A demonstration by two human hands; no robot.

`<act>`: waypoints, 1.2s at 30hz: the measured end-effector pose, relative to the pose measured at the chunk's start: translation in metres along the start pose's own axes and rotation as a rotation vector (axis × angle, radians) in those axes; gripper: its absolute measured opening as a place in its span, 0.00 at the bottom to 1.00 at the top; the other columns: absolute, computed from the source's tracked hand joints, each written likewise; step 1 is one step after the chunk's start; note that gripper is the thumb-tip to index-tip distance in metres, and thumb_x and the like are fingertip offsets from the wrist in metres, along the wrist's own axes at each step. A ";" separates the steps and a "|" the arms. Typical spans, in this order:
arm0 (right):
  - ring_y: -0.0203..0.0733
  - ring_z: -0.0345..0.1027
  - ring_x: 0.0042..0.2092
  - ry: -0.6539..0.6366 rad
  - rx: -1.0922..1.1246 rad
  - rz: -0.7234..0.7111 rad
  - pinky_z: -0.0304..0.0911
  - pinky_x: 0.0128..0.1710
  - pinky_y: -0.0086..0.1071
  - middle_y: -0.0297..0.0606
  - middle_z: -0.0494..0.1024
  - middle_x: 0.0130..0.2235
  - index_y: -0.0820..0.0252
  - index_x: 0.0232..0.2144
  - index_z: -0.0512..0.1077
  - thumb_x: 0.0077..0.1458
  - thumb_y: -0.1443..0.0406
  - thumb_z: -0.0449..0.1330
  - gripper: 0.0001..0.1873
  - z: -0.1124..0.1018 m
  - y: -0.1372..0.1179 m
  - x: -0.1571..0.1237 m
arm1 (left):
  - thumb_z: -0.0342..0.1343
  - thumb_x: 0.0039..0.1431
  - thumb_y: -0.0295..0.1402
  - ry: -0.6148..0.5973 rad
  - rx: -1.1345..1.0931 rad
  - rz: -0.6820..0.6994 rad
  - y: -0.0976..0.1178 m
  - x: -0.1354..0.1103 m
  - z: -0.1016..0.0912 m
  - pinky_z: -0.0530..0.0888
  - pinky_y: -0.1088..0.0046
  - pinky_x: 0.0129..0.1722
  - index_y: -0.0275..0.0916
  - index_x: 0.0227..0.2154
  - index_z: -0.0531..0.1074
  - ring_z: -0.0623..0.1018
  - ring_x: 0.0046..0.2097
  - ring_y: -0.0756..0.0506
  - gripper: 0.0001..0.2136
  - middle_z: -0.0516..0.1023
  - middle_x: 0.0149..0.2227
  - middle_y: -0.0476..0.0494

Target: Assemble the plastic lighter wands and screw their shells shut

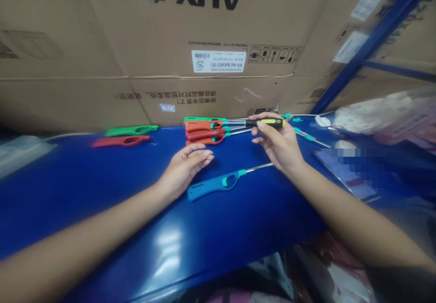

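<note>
My right hand (281, 146) grips a screwdriver (267, 122) by its black and yellow handle, raised over the table and pointing left. My left hand (187, 169) has its fingers curled in with thumb and fingertips close together; anything between them is too small to make out. Just below and between the hands lies a blue long-necked lighter (209, 188), its metal tube running towards my right wrist. Behind them is a stack of similar lighters, among them a green lighter (192, 119), an orange lighter (200, 125) and a red lighter (199, 135).
A green lighter handle (127, 131) and a red lighter handle (117, 141) lie at the left on the blue table (112, 244). Large cardboard boxes (146, 62) wall off the back. At right are loose metal tubes (311, 138), a phone (344, 173) and a blue post (354, 62).
</note>
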State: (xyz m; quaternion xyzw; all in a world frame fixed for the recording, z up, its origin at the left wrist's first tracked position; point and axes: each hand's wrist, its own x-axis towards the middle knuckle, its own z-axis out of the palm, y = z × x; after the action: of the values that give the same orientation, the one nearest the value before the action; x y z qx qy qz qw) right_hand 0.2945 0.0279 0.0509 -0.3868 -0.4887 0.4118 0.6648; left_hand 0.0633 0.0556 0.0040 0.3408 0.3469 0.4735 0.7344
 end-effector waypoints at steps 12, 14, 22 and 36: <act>0.35 0.72 0.24 0.063 -0.136 -0.151 0.71 0.25 0.33 0.34 0.77 0.35 0.52 0.37 0.69 0.58 0.56 0.65 0.11 0.013 0.010 -0.027 | 0.67 0.52 0.19 -0.015 -0.109 -0.086 -0.009 -0.013 0.008 0.80 0.80 0.36 0.34 0.39 0.73 0.82 0.32 0.51 0.13 0.83 0.31 0.44; 0.36 0.72 0.24 0.040 -0.127 -0.178 0.71 0.23 0.33 0.33 0.77 0.33 0.52 0.37 0.69 0.59 0.58 0.65 0.09 0.014 0.012 -0.028 | 0.66 0.53 0.18 -0.008 -0.118 -0.087 -0.009 -0.014 0.009 0.80 0.81 0.36 0.34 0.39 0.72 0.83 0.32 0.51 0.13 0.83 0.32 0.44; 0.35 0.73 0.22 0.009 -0.084 -0.276 0.74 0.21 0.31 0.31 0.78 0.32 0.54 0.37 0.71 0.59 0.61 0.66 0.07 0.012 0.018 -0.025 | 0.62 0.56 0.16 -0.014 -0.121 -0.079 -0.006 -0.016 0.010 0.80 0.81 0.35 0.33 0.39 0.71 0.83 0.31 0.51 0.11 0.83 0.31 0.43; 0.36 0.75 0.23 -0.012 -0.068 -0.303 0.76 0.21 0.31 0.31 0.78 0.32 0.55 0.37 0.71 0.59 0.62 0.65 0.06 0.009 0.020 -0.024 | 0.60 0.57 0.15 -0.014 -0.120 -0.073 -0.005 -0.016 0.011 0.81 0.81 0.35 0.32 0.39 0.70 0.83 0.30 0.52 0.10 0.83 0.31 0.43</act>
State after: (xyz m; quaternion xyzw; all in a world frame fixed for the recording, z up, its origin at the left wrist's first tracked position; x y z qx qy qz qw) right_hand 0.2777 0.0143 0.0264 -0.3285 -0.5592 0.2925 0.7027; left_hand 0.0697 0.0373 0.0085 0.2866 0.3252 0.4638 0.7727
